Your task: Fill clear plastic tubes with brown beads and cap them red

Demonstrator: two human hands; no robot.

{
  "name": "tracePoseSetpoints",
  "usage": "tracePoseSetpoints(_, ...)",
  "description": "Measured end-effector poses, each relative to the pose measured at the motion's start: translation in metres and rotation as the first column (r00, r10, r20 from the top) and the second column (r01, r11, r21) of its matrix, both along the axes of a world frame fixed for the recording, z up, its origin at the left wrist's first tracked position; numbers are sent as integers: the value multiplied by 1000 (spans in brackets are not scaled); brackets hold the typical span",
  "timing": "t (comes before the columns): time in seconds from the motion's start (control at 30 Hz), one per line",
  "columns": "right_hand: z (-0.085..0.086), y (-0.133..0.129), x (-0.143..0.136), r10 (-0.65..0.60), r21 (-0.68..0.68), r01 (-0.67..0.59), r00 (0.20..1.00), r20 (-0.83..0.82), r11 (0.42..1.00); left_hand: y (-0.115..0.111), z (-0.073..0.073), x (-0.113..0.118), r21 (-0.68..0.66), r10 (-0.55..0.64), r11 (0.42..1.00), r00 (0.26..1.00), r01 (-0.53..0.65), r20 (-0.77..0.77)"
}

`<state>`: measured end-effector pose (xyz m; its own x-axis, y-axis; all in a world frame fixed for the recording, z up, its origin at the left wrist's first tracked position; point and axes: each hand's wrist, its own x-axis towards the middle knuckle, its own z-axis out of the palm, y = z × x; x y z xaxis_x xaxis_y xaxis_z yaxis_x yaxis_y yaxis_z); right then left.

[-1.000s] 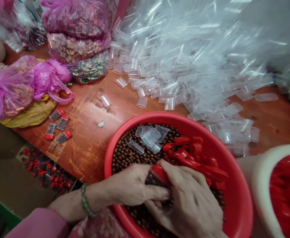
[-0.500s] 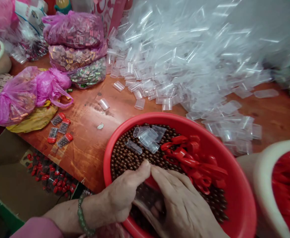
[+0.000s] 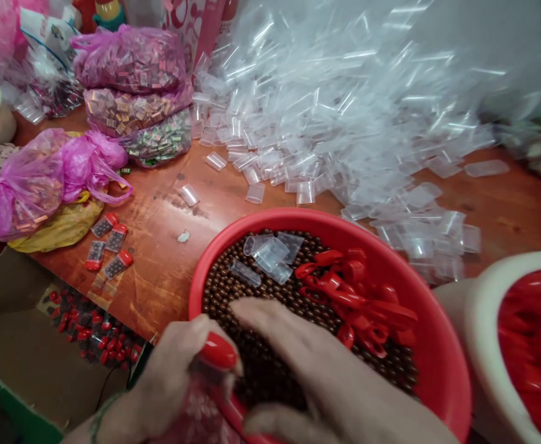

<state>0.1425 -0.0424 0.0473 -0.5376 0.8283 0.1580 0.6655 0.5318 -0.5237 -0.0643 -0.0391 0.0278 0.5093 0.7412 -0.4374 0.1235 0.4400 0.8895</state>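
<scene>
My left hand (image 3: 171, 364) is closed round a small clear container with a red cap (image 3: 219, 350) at the near left rim of a red basin (image 3: 437, 327). Its cap points up; my fingers and blur hide most of its body. Over the basin, my right hand (image 3: 307, 364) is apart from the container, fingers spread and holding nothing. Below it lie many brown beads (image 3: 224, 290). On the beads rest several clear plastic sleeves (image 3: 270, 256) and a heap of red plastic caps (image 3: 358, 296).
Clear sleeves (image 3: 298, 123) pile across the back of the table (image 3: 159, 246). Several filled red-capped containers (image 3: 108, 240) lie left, above a cardboard box (image 3: 11, 333) holding more. Pink bags (image 3: 131, 61) stand behind. A cream tub (image 3: 478, 320) of red pieces is at right.
My left hand has moved left and down with the red-capped container. My right hand has come away from it and opened over the beads. The view has shifted slightly.
</scene>
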Motion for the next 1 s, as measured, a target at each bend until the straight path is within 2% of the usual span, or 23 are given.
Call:
tracePoseSetpoints(0.03, -2, 10, 2, -86, -60, 86, 996, -2, 995, 4, 7, -11, 27, 20, 999, 1000, -20, 2)
tracePoseSetpoints(0.07, -7, 20, 5, -202, -85, 202, 979, 19, 976, 7, 13, -24, 90, 37, 995, 999, -33, -41)
tracePoseSetpoints(0.1, -15, 29, 7, -262, -113, 269, 962, 75, 956, 10, 16, -40, 146, 74, 988, 989, -55, -129)
tracePoseSetpoints(0.17, -33, 46, 10, -283, -169, 324, 932, 226, 931, 11, 16, -75, 223, 169, 970, 933, -99, -317)
tracePoseSetpoints(0.23, -47, 58, 10, -269, -198, 336, 915, 300, 921, 10, 4, -113, 246, 240, 961, 822, -126, -517)
tracePoseSetpoints(0.3, -54, 64, 10, -251, -208, 335, 905, 344, 919, 6, -14, -150, 290, 316, 945, 653, -152, -689)
tracePoseSetpoints(0.4, -52, 66, 13, -190, -212, 301, 886, 423, 930, 1, -45, -194, 272, 259, 962, 446, -37, -857)
tracePoseSetpoints(0.47, -46, 63, 15, -124, -217, 253, 870, 476, 943, -1, -61, -212, 210, 166, 973, 346, 92, -923)
tracePoseSetpoints(0.53, -41, 58, 15, -49, -227, 192, 855, 517, 955, 0, -72, -217, 162, 113, 972, 269, 169, -956)
tracePoseSetpoints(0.6, -38, 53, 12, 36, -252, 115, 850, 526, 961, 3, -73, -209, 123, 80, 971, 206, 206, -975)
tracePoseSetpoints(0.63, -38, 50, 10, 78, -267, 74, 852, 518, 961, 6, -71, -201, 112, 68, 968, 197, 224, -978)
tracePoseSetpoints(0.67, -38, 48, 7, 117, -283, 36, 856, 504, 959, 9, -66, -190, 120, 68, 963, 214, 240, -974)
tracePoseSetpoints(0.7, -38, 46, 5, 150, -298, 2, 861, 486, 954, 11, -59, -177, 158, 91, 958, 269, 240, -959)
tracePoseSetpoints(0.8, -41, 41, 4, 215, -354, -62, 886, 411, 933, 16, -33, -132, 356, 232, 920, 507, 162, -830)
tracePoseSetpoints(0.87, -43, 40, 7, 245, -401, -98, 911, 332, 911, 17, -16, -101, 458, 278, 880, 650, 123, -708)
tracePoseSetpoints(0.93, -45, 40, 12, 261, -435, -135, 934, 245, 890, 17, -4, -72, 542, 242, 829, 786, 138, -569)
tracePoseSetpoints(1.0, -48, 40, 17, 227, -466, -145, 966, 125, 873, 19, 3, -46, 606, 149, 775, 881, 177, -448)
